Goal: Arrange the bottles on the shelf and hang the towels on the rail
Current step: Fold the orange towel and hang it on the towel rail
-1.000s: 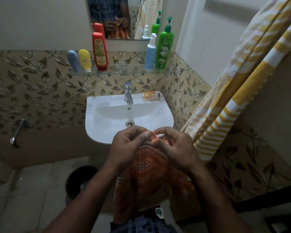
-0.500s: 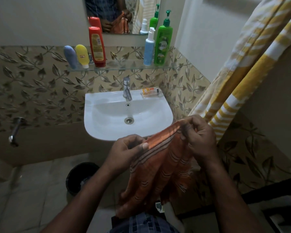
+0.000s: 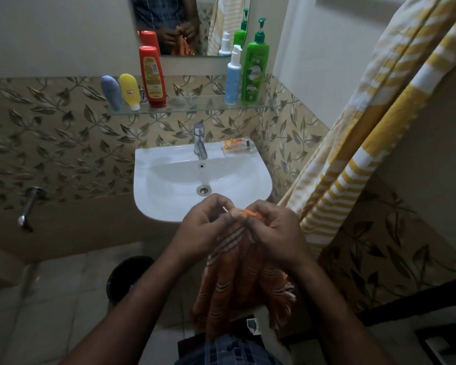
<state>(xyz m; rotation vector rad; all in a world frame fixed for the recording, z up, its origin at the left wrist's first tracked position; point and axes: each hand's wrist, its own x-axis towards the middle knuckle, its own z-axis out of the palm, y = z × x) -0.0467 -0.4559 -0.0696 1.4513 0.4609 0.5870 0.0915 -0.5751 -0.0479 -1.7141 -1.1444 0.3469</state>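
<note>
Yellow striped towel (image 3: 366,143) hangs down the right wall. Its top runs out of frame, so I can't see the rail, probably up there

Sink (image 3: 148,196) sits dead ahead, glass shelf (image 3: 195,104) above it. There are five bottles upright on the shelf: green bottle (image 3: 254,72) and pale blue bottle (image 3: 232,77) at the right, red bottle (image 3: 152,75), yellow bottle (image 3: 129,90) and grey-blue bottle (image 3: 111,92) at the left. I'd call the bottle half done

Step in hand is the second towel. Orange towel (image 3: 237,280) is bunched just in front of the sink's near edge, hanging toward the person's waist. Left hand (image 3: 200,227) and right hand (image 3: 274,233) sit close together, both with fingers curled tight, pinching the cloth's top edge

Next move, my read: slide the hands apart along that edge to open the cloth, lift it up and right, then drape it beside the yellow one. Keep both pinches on until the cloth is over the bar, and watch the fringe near the sink rim
</note>
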